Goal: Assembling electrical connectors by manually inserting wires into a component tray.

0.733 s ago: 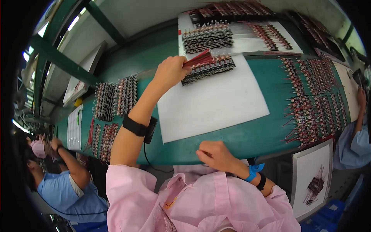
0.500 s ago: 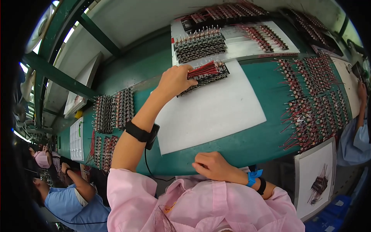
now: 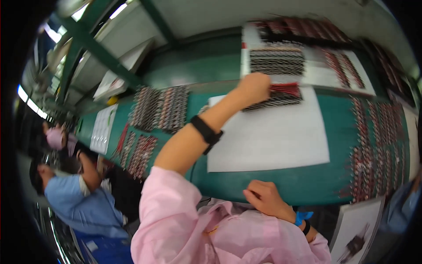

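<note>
On the white foam sheet [image 3: 281, 141] lies a stack of dark circuit-board strips [image 3: 281, 102], with a bundle of red wires [image 3: 285, 89] across its top. My left hand [image 3: 256, 89] is closed around the left end of the red wires, at the left end of the stack. Motion blur and the back of the hand hide its fingertips. Down by the table's front edge, my right hand [image 3: 266, 198] rests with its fingers curled in a loose fist, and nothing shows in it.
Behind the foam, a white board [image 3: 314, 66] bears another stack of strips [image 3: 277, 61]. Rows of wired boards lie on the green table at right [image 3: 373, 149] and left [image 3: 160, 108]. Co-workers in blue sit at left [image 3: 83, 198] and far right [image 3: 398, 211].
The whole view has swung, so the table and foam appear farther right and tilted differently. My left hand stays at the wire bundle's left end. My right hand remains curled by the table edge.
</note>
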